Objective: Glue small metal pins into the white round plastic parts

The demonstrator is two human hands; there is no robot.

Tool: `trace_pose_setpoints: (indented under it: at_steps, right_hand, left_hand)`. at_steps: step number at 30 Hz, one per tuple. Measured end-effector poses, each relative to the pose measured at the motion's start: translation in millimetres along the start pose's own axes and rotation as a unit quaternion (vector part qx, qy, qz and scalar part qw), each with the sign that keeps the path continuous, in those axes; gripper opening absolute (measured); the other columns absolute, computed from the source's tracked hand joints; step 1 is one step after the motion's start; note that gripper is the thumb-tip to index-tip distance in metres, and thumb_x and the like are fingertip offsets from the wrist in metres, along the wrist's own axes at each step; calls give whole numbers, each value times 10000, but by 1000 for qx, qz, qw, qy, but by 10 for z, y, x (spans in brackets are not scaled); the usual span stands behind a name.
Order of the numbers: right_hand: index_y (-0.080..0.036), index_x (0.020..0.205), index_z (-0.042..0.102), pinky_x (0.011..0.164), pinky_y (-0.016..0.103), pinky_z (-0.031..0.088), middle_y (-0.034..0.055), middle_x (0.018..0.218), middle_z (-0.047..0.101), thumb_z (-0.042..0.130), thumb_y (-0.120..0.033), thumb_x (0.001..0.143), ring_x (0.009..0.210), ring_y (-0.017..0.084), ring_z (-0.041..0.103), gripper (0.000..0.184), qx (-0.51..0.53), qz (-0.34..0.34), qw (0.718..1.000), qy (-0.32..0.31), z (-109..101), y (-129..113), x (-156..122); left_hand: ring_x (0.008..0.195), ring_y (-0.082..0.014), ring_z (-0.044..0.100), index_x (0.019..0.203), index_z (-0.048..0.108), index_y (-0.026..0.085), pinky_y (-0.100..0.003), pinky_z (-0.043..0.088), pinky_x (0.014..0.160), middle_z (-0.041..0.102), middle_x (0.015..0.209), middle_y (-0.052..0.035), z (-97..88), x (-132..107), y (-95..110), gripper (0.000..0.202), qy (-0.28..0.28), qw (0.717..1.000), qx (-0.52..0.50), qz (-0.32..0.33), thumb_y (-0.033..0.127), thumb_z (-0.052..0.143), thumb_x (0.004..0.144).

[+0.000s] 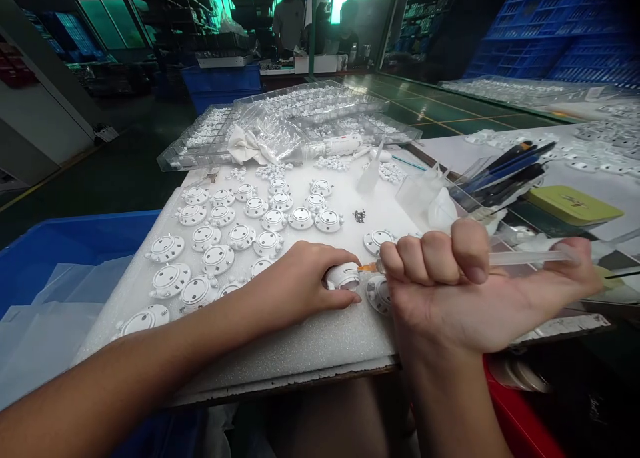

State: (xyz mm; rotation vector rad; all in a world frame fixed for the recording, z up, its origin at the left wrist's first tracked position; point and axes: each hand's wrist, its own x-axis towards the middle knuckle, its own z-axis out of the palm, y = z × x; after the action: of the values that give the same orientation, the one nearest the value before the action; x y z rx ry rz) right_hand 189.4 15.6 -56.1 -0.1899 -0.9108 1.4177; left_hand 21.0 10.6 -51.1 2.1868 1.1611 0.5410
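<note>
My left hand (313,275) is closed round a small white plastic part (344,276) with a curved, hollow side, just above the foam sheet (320,345). In my right hand (450,291) lies a syringe (520,258) with a clear barrel, the fingers wrapped round it and the thumb at its rear end. Its orange needle tip (367,268) points left and reaches the white part; whether it touches cannot be made out. Several round white discs (218,259) with small dark holes lie on the foam to the left. Another disc (379,293) sits partly behind my right hand.
Clear trays (200,138) of small white pieces stand at the back. Tiny dark screws (359,216) lie mid-foam. To the right are pens and tools (515,171) and a yellow-green tin (573,205). A blue bin (95,228) stands left. A person (290,21) is in the background.
</note>
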Motion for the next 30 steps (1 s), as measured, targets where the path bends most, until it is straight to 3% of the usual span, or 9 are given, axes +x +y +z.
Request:
trace_pose_setpoints:
  at_steps: [17, 21, 23, 27, 28, 30]
  right_hand:
    - [-188, 544, 252, 448, 257, 283, -67, 425, 166, 453, -702, 806, 394, 70, 197, 611, -42, -29, 998, -27, 43, -1, -41]
    - [-185, 546, 282, 480, 286, 321, -52, 444, 215, 424, -699, 854, 412, 87, 269, 616, -114, -43, 992, -15, 161, 30, -135]
    - [-181, 566, 347, 499, 299, 336, -29, 474, 308, 409, -613, 907, 444, 108, 349, 554, -222, -84, 970, -46, 239, 8, -229]
    - [-208, 799, 556, 564, 312, 357, 12, 671, 493, 577, -253, 860, 606, 147, 472, 79, -492, -133, 854, -107, 388, -178, -434]
    - [-221, 853, 569, 591, 324, 375, 22, 718, 506, 590, -238, 847, 656, 165, 490, 27, -508, -141, 845, -82, 412, -232, -466]
    - [-236, 854, 549, 630, 343, 406, 19, 716, 471, 552, -292, 887, 678, 178, 486, 65, -458, -186, 869, 4, 427, -297, -499]
  left_hand:
    - [578, -91, 421, 1002, 716, 172, -204, 316, 569, 530, 637, 61, 0, 3, 15, 229, -8, 1000, -17, -23, 237, 729, 783]
    - [576, -93, 431, 921, 710, 169, -211, 321, 573, 525, 630, 62, 4, 10, 13, 155, -9, 999, -24, -28, 236, 718, 782]
    - [593, -103, 451, 842, 699, 160, -218, 321, 569, 542, 641, 53, 9, 11, 7, 118, -5, 999, -23, -25, 249, 724, 769]
    - [647, -130, 500, 983, 715, 172, -233, 346, 592, 629, 735, 20, 16, 4, -5, 213, -5, 1000, -21, -12, 247, 706, 784]
    - [646, -132, 503, 1042, 710, 175, -235, 353, 600, 641, 752, 14, 16, 1, -8, 260, -5, 1000, -16, -13, 260, 696, 797]
    - [626, -129, 500, 1098, 702, 175, -234, 361, 604, 649, 759, 8, 17, -4, -16, 318, -4, 1000, -4, -17, 307, 692, 808]
